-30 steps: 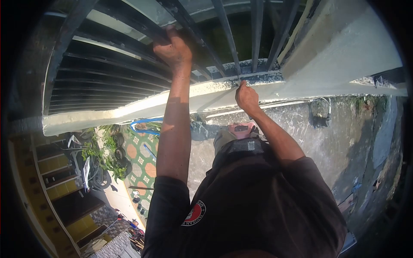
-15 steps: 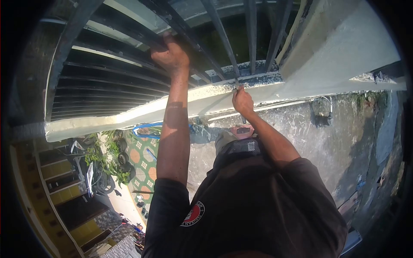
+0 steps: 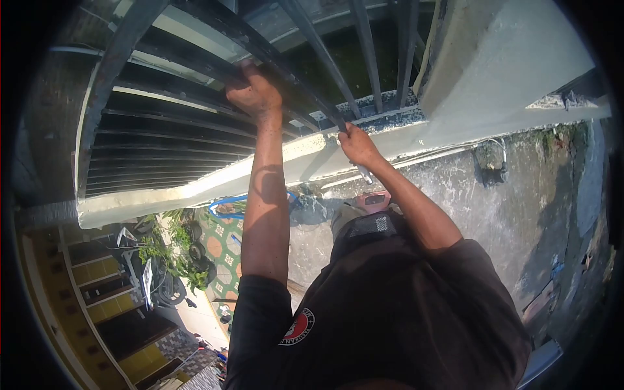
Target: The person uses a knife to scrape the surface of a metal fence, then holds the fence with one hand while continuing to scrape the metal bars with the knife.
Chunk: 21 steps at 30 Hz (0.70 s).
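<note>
My left hand (image 3: 257,96) is closed round one of the dark metal bars (image 3: 218,68) of a railing, its fingertips partly hidden behind it. Lower down and to the right, my right hand (image 3: 359,146) is closed on a slim scraper-like tool (image 3: 361,171). Its pale end sticks out below the fist; its working end is hidden by the hand and the bar. That fist is at the foot of another bar (image 3: 328,107), close to the pale ledge (image 3: 305,151). Paint on the ledge is chipped and speckled near the bar feet.
A pale wall (image 3: 513,65) rises at the right end of the railing. Far below are a concrete surface (image 3: 448,195), a green patterned floor (image 3: 224,260), plants (image 3: 166,250) and a motorbike (image 3: 169,289). A pink object (image 3: 374,201) shows near my waist.
My right hand has moved slightly left along the ledge to the foot of another bar, with the tool still in it. My left hand keeps its hold; the view has shifted a little.
</note>
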Motion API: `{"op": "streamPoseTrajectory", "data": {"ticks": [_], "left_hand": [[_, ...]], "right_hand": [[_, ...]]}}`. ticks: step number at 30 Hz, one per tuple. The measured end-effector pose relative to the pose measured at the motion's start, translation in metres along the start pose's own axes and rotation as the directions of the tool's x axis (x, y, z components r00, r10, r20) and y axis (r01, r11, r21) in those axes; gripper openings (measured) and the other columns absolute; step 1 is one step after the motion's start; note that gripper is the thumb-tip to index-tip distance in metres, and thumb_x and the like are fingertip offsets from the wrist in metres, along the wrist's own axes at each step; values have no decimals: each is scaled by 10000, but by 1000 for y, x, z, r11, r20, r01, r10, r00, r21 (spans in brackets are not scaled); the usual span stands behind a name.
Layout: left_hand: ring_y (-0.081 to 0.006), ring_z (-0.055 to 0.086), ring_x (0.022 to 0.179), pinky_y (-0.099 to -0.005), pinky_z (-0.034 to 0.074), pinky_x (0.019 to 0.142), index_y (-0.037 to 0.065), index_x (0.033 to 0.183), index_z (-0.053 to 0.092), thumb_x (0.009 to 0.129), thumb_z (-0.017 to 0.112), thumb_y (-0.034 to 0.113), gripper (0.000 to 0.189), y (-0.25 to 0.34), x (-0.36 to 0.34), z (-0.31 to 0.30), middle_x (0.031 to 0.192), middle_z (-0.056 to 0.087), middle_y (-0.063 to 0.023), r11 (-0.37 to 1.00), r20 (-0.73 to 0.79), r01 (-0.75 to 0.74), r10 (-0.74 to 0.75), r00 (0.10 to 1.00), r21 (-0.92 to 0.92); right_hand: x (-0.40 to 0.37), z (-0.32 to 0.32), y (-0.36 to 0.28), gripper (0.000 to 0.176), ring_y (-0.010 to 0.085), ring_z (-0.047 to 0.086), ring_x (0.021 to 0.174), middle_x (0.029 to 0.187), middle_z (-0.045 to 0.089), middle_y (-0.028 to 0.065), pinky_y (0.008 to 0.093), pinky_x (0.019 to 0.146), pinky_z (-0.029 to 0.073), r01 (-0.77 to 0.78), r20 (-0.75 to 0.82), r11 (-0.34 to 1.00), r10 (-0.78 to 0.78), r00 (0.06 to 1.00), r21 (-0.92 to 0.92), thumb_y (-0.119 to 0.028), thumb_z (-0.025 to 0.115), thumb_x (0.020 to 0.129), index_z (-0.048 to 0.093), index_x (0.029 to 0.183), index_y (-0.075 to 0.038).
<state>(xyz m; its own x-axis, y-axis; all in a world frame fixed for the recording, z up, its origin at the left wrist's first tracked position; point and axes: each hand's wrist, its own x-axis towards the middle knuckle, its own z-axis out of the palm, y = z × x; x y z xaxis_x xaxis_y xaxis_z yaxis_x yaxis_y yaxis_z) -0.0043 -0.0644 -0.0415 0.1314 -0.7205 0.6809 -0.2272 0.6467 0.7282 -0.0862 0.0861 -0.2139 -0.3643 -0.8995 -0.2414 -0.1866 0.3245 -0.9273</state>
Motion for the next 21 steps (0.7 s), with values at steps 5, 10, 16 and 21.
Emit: {"op": "streamPoseTrajectory", "data": {"ticks": [5,10,16,21], "left_hand": [[-271,661,855,-389,510,786,-94,1080,630,933,641,349,466,-6,1,1,935,688,-174,992,50,77,-72,996,-103],[-291,669,863,-399,513,766,-110,1027,646,926,631,400,521,1,1,1,924,689,-204,997,1,72,-72,997,15],[-297,673,859,-408,508,761,-136,1001,649,920,639,391,534,16,-4,0,939,692,-226,990,-18,143,-144,989,-18],[-274,660,791,-386,483,755,-105,933,652,938,597,231,340,9,1,5,851,700,-180,997,-21,51,-52,998,-55]], "right_hand": [[-40,-23,-84,293,500,626,902,888,655,311,579,841,463,132,-64,977,-145,987,-166,-180,473,948,487,1129,50],[-59,-47,-153,194,500,632,757,736,631,289,599,750,458,276,-103,942,-299,949,-189,-132,464,932,493,1048,21],[-68,-49,-186,201,514,629,740,727,628,298,594,732,462,323,-114,930,-345,932,-177,-138,452,942,473,1041,36],[-58,-30,-169,213,515,631,735,729,625,310,599,720,469,301,-138,932,-331,933,-202,-145,450,957,450,1040,51]]}}
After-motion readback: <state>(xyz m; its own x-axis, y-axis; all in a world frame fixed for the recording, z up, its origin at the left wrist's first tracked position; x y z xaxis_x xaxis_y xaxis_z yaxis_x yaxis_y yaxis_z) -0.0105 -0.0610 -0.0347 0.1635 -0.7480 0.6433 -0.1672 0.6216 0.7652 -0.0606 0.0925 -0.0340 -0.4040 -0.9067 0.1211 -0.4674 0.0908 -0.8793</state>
